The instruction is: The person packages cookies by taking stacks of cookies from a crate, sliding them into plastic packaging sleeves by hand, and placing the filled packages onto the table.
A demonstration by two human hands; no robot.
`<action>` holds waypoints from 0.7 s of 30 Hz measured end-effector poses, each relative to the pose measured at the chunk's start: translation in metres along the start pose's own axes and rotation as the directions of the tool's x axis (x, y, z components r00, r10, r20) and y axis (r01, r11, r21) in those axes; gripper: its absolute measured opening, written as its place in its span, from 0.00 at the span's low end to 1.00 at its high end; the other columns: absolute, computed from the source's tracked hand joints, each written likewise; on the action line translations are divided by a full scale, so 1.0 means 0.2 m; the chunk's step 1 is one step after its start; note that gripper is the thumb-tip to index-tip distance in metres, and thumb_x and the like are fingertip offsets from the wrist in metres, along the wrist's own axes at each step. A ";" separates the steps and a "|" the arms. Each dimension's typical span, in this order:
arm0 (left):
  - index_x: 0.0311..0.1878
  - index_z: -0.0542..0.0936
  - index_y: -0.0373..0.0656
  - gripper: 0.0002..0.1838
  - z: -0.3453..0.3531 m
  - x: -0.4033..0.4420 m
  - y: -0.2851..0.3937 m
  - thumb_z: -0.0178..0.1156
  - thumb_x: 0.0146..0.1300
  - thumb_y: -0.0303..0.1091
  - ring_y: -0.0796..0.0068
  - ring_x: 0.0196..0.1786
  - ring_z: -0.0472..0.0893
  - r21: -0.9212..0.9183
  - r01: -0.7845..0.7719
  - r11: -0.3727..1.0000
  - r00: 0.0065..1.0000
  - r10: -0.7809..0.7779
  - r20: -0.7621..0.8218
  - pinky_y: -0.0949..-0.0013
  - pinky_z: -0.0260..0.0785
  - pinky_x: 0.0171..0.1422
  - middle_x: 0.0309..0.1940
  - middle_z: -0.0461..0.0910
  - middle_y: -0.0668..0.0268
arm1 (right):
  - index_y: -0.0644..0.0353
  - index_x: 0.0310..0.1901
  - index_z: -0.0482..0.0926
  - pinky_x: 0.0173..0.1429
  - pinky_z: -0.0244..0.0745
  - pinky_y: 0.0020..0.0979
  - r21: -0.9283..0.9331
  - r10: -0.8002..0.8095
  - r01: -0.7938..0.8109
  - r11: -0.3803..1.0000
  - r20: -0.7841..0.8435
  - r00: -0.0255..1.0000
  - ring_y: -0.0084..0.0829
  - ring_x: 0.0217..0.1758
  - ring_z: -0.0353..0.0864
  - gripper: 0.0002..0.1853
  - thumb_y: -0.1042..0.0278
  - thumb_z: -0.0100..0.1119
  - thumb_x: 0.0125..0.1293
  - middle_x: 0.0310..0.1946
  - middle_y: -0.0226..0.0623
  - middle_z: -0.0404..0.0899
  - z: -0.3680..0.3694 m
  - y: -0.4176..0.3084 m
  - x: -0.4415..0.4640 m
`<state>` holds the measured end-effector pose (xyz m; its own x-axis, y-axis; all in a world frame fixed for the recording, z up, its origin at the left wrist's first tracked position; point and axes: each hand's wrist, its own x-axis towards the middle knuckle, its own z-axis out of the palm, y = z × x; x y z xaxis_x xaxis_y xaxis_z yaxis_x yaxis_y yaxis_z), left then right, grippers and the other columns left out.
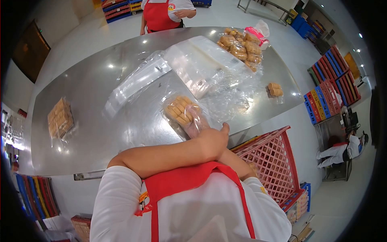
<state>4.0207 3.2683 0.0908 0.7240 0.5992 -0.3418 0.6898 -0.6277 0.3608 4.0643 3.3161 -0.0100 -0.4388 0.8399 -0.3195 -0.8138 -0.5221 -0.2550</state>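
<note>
Small golden-brown bread rolls [180, 109] lie in rows in a clear plastic bag [168, 99] near the middle of the steel table. My right hand [197, 122] reaches into this bag, its fingers closed against the near side of the rolls. My left arm crosses over the right one, and my left hand [215, 141] is bent down at the right wrist, beside the bag's mouth. Its thumb sticks up; the other fingers are hidden. Just beyond lies a stack of flat clear bags [197, 56], with loose crumpled film [238, 94] to its right.
On the steel table [92, 84] are a bagged pack of rolls [60, 119] at left, a small pack [275, 89] at right and a heap of bagged rolls [242, 46] at the far right. A red crate [270, 161] stands near my right side. A person [163, 16] stands across the table.
</note>
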 end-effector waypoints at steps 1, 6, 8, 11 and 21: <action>0.66 0.65 0.20 0.35 -0.02 -0.01 0.00 0.60 0.57 0.30 0.50 0.39 0.87 -0.011 0.035 0.999 0.999 -0.035 0.004 0.54 0.79 0.42 0.63 0.70 0.37 | 0.65 0.58 0.70 0.58 0.80 0.38 -0.001 0.000 0.000 1.000 0.003 1.000 0.37 0.52 0.81 0.17 0.71 0.57 0.71 0.51 0.43 0.77 0.00 0.01 0.01; 0.69 0.58 0.20 0.40 0.05 -0.01 -0.10 0.61 0.57 0.30 0.48 0.35 0.87 -0.032 -0.046 0.998 0.989 0.041 -0.146 0.53 0.78 0.38 0.36 0.84 0.42 | 0.67 0.55 0.71 0.56 0.80 0.37 -0.097 -0.084 0.080 0.992 -0.040 0.996 0.36 0.49 0.81 0.14 0.70 0.56 0.72 0.48 0.43 0.77 -0.07 0.04 0.03; 0.70 0.57 0.20 0.41 0.03 -0.05 -0.07 0.61 0.56 0.30 0.47 0.34 0.86 -0.107 -0.046 0.993 0.989 0.030 -0.143 0.53 0.77 0.37 0.27 0.84 0.47 | 0.67 0.54 0.71 0.55 0.80 0.37 -0.200 -0.167 0.147 0.969 -0.084 0.982 0.34 0.46 0.81 0.14 0.70 0.57 0.71 0.45 0.40 0.78 -0.10 0.07 0.02; 0.66 0.61 0.20 0.38 0.05 -0.04 0.00 0.62 0.55 0.29 0.46 0.35 0.86 -0.051 -0.112 0.992 0.992 0.108 -0.066 0.53 0.77 0.36 0.30 0.84 0.44 | 0.67 0.53 0.71 0.53 0.79 0.37 -0.364 -0.218 0.139 0.921 -0.185 0.958 0.32 0.42 0.79 0.14 0.71 0.57 0.71 0.40 0.38 0.76 -0.08 0.09 0.07; 0.56 0.70 0.24 0.27 -0.04 -0.06 -0.20 0.62 0.55 0.31 0.47 0.38 0.85 0.035 -0.086 0.996 0.996 0.086 0.000 0.52 0.76 0.42 0.34 0.84 0.45 | 0.63 0.40 0.71 0.54 0.80 0.43 -0.296 -0.025 -0.044 0.954 -0.226 0.974 0.38 0.41 0.76 0.14 0.59 0.51 0.77 0.33 0.40 0.71 0.10 0.13 0.30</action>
<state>3.9846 3.2905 0.0867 0.7806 0.5428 -0.3100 0.6247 -0.6938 0.3583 4.0094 3.3547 -0.0181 -0.3205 0.7975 -0.5111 -0.6442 -0.5791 -0.4996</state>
